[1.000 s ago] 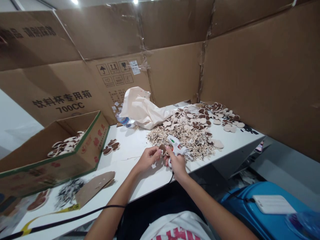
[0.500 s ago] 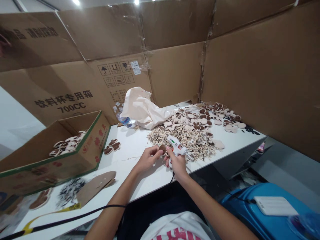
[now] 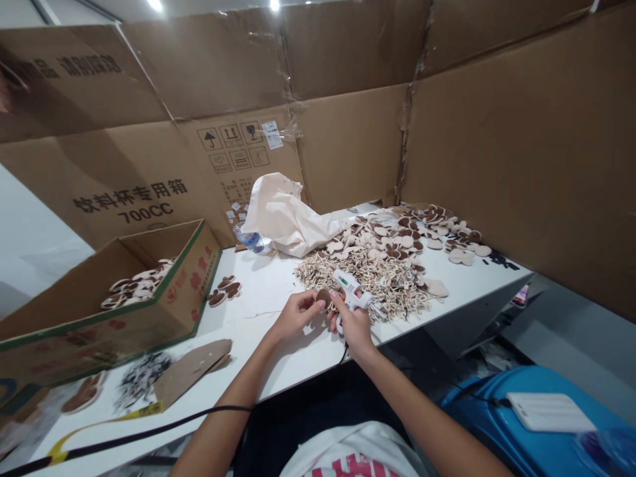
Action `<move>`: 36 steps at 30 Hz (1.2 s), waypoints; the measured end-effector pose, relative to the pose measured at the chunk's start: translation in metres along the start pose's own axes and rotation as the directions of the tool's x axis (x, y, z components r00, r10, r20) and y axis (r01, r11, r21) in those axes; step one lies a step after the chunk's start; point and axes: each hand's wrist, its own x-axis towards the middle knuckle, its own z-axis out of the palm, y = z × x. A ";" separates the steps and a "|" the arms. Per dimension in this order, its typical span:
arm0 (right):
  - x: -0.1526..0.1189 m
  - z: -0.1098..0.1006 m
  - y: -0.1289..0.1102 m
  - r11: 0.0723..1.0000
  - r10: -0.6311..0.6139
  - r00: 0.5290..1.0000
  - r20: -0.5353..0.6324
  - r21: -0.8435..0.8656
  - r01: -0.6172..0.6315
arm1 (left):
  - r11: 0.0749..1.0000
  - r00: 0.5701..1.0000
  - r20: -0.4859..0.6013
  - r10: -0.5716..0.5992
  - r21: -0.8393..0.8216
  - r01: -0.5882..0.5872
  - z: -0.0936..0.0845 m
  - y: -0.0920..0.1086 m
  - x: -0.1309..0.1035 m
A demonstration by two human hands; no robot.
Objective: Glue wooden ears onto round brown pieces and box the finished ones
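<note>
A small brown felt piece [image 3: 324,297] is pinched between the thumb and fingers of my left hand [image 3: 297,315], above the white table [image 3: 258,338]. My right hand [image 3: 352,323] is wrapped round a white glue gun [image 3: 354,290], its fingertips close beside the felt piece. The gun's metal end points right, over a heap of thin cream cords [image 3: 397,285]. Behind the cords lies a pile of brown and cream felt shapes [image 3: 387,238]. Several brown felt pieces [image 3: 225,291] rest left of my hands.
An open cardboard box [image 3: 163,311] with felt pieces stands at the left. A cream cloth bag [image 3: 283,222] and a plastic bottle [image 3: 250,240] lie at the back. Cardboard walls [image 3: 348,146] surround the table. A blue stool [image 3: 536,397] with a white device [image 3: 549,411] is at lower right.
The camera view has shifted very slightly. Both hands keep nearly the same pose, and the brown felt piece is turned a little more toward the camera.
</note>
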 end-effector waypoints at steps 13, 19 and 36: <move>0.002 -0.001 0.001 1.000 0.006 1.000 -0.010 0.005 -0.006 | 1.000 1.000 0.022 -0.012 -0.027 0.012 0.000 0.000 -0.001; 0.001 0.000 0.000 1.000 -0.001 1.000 -0.013 0.014 0.001 | 0.997 0.998 0.056 0.005 -0.076 -0.001 0.004 0.004 -0.002; 0.001 0.000 0.003 1.000 -0.007 1.000 0.003 0.003 0.007 | 0.995 0.975 0.196 0.104 -0.031 -0.100 0.004 0.008 0.000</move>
